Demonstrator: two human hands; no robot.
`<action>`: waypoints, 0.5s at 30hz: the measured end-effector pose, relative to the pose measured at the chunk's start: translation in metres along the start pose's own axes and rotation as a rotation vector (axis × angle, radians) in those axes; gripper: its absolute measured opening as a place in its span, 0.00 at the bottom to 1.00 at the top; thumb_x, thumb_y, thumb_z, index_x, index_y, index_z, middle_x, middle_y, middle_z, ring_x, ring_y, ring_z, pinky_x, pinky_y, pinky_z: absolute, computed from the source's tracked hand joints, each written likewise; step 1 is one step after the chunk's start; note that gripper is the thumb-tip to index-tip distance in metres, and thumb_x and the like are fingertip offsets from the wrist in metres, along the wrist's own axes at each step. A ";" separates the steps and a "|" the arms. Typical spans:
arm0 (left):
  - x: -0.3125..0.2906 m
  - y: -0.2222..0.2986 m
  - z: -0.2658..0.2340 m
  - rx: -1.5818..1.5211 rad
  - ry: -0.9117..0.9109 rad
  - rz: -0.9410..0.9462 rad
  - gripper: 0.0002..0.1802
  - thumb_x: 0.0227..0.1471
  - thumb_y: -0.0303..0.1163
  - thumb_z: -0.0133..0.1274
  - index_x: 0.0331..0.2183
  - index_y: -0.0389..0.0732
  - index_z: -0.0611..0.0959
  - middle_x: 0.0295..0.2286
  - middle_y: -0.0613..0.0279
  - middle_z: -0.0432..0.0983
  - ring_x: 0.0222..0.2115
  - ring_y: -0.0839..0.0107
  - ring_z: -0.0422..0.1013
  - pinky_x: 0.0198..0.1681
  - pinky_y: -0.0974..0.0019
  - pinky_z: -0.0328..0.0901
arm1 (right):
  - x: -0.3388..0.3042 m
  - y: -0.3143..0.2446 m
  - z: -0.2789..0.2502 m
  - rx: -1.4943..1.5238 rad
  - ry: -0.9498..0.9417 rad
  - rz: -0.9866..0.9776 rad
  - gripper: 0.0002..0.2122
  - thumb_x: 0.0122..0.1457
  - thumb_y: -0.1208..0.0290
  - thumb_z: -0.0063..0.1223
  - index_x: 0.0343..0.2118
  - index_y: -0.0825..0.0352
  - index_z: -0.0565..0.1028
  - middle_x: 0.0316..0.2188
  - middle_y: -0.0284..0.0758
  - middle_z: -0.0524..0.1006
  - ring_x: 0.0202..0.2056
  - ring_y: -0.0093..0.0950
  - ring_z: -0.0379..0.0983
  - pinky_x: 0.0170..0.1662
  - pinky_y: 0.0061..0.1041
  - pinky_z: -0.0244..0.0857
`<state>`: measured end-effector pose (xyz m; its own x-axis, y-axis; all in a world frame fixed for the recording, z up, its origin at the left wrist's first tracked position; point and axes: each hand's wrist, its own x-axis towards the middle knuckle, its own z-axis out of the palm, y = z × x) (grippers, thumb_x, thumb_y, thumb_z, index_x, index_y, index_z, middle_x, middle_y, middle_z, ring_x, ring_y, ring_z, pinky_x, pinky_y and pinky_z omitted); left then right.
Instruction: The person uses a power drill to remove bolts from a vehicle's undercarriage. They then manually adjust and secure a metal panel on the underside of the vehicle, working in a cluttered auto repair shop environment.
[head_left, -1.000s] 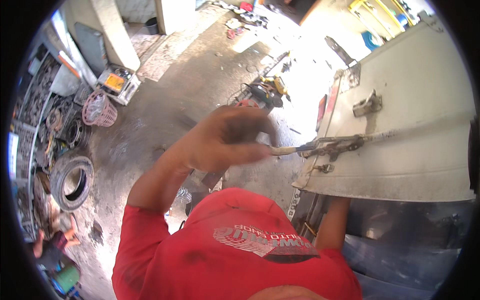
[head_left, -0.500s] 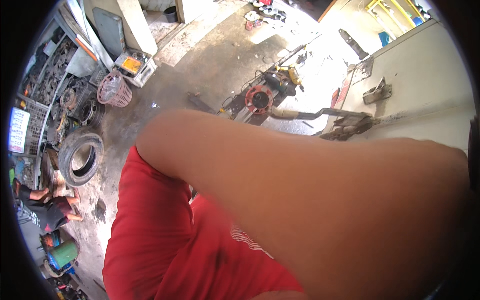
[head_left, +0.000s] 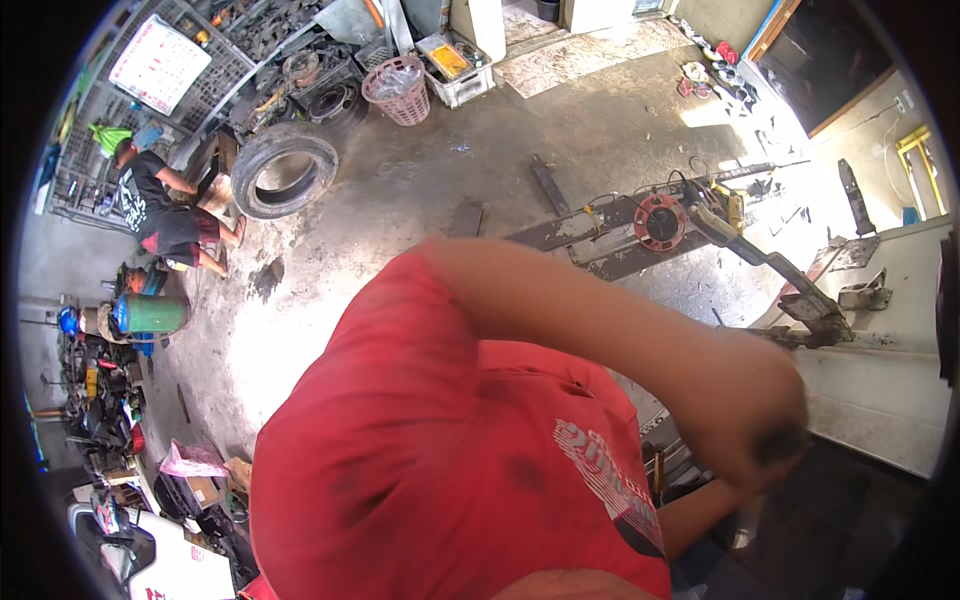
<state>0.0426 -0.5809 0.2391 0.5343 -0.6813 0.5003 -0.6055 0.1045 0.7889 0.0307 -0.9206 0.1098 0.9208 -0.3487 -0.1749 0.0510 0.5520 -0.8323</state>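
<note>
The left hand (head_left: 745,410) has come away from the long metal bar (head_left: 775,275) it was gripping a moment ago, so the bar now rests alone on the white panel (head_left: 880,390), up above the fingers. The arm bends across the red shirt (head_left: 440,470), fingers curled shut on nothing I can see. The right hand is hidden below.

Tyre (head_left: 285,170) leaning by rack; pink basket (head_left: 398,90); green cylinder (head_left: 152,313); red reel (head_left: 660,221)
</note>
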 end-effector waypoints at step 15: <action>-0.387 -0.123 -0.113 -0.575 1.144 -1.264 0.20 0.54 0.18 0.44 0.49 0.30 0.77 0.37 0.58 0.75 0.30 0.72 0.71 0.31 0.70 0.66 | -0.022 0.083 -0.004 -0.431 0.595 -0.032 0.20 0.67 0.56 0.54 0.52 0.68 0.75 0.39 0.36 0.79 0.38 0.26 0.75 0.40 0.26 0.68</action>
<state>-0.0232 -0.2479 -0.0110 0.7140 0.2205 -0.6645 0.5763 0.3538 0.7367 0.0126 -0.8704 0.0427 0.5492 -0.7797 -0.3006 -0.1950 0.2302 -0.9534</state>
